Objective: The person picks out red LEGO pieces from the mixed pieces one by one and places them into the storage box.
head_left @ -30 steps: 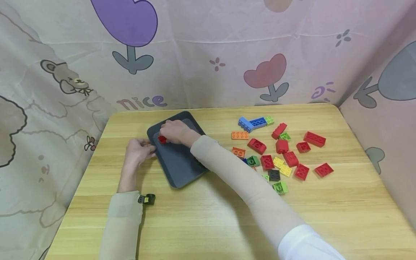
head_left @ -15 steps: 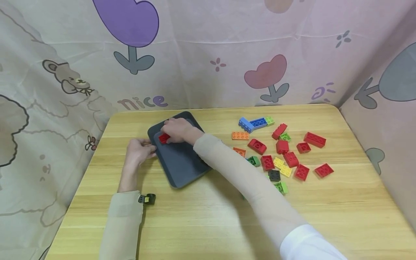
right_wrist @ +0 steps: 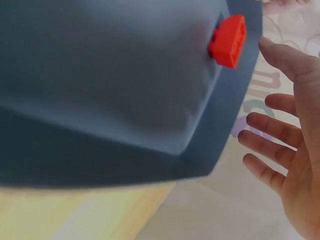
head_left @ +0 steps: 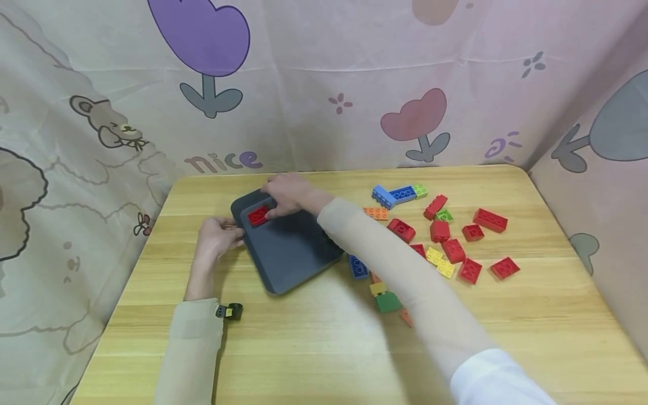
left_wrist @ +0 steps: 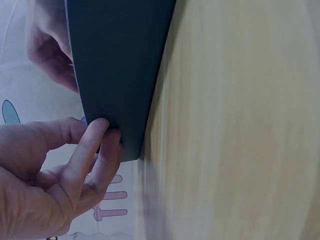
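Observation:
A dark grey tray (head_left: 296,247) lies at a slant on the wooden table's left half. One red toy brick (head_left: 258,216) sits inside it, hollow side up, near the far left corner. My left hand (head_left: 215,239) pinches the tray's left edge; in the left wrist view its fingers (left_wrist: 92,150) lie against the outer wall, with the thumb at the rim. Over the tray's far side, just right of the red brick, is my right hand (head_left: 289,194). Its fingers (right_wrist: 272,127) are spread and hold nothing in the right wrist view, apart from the brick (right_wrist: 229,42).
Loose bricks spread over the table right of the tray: several red ones (head_left: 469,271), yellow bricks (head_left: 439,261), an orange brick (head_left: 377,214) and a joined blue piece (head_left: 392,197). My right forearm covers part of them. A patterned cloth (head_left: 314,129) hangs behind the table.
My right hand has let go of the red brick and moved right and slightly up, leaving it in the tray. The left hand stays at the tray's edge.

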Available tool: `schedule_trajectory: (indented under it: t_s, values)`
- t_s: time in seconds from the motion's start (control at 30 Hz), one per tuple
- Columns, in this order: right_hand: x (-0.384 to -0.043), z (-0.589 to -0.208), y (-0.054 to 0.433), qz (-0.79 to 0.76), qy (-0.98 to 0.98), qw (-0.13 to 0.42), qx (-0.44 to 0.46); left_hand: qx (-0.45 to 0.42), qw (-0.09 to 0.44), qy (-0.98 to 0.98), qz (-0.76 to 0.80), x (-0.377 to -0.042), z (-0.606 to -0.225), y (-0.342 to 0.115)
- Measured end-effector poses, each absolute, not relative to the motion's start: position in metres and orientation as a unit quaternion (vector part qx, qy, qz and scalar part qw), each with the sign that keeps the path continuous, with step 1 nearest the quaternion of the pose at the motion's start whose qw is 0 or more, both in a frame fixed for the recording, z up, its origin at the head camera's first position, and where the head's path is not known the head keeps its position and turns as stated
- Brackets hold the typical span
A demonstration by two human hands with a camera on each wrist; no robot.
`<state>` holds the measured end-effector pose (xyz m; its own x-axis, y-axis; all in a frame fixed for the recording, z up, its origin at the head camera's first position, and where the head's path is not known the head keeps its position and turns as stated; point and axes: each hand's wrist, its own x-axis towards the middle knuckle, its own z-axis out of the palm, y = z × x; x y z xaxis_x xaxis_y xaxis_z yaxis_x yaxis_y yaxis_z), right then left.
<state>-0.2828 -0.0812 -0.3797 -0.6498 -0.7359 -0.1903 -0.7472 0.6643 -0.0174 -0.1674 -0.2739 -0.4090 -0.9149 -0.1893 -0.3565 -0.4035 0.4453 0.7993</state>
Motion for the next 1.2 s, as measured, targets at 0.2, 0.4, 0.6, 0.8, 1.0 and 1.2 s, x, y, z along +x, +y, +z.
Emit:
schedule_trajectory:
  t_s: [0.2, 0.4, 0.6, 0.8, 1.0, 1.2]
  values:
    - [-0.286, -0.368, -0.067, 0.045, 0.911, 0.07, -0.404, -0.178, 0.103, 0.842, 0.499, -0.168, -0.408, -0.274]
    - [-0.288, -0.358, -0.047, 0.043, 0.912, 0.045, -0.406, -0.174, 0.104, 0.842, 0.501, -0.167, -0.408, -0.272]
    - [-0.29, -0.341, -0.02, 0.041, 0.914, 0.036, -0.401, -0.173, 0.106, 0.841, 0.502, -0.167, -0.409, -0.27]
    - [-0.295, -0.328, 0.007, 0.029, 0.921, 0.024, -0.389, -0.178, 0.106, 0.841, 0.5, -0.166, -0.408, -0.271]
    - [-0.294, -0.323, 0.031, 0.018, 0.924, 0.01, -0.382, -0.176, 0.109, 0.841, 0.5, -0.166, -0.407, -0.272]
    - [-0.291, -0.319, 0.054, 0.038, 0.93, 0.004, -0.365, -0.175, 0.108, 0.843, 0.497, -0.166, -0.407, -0.271]
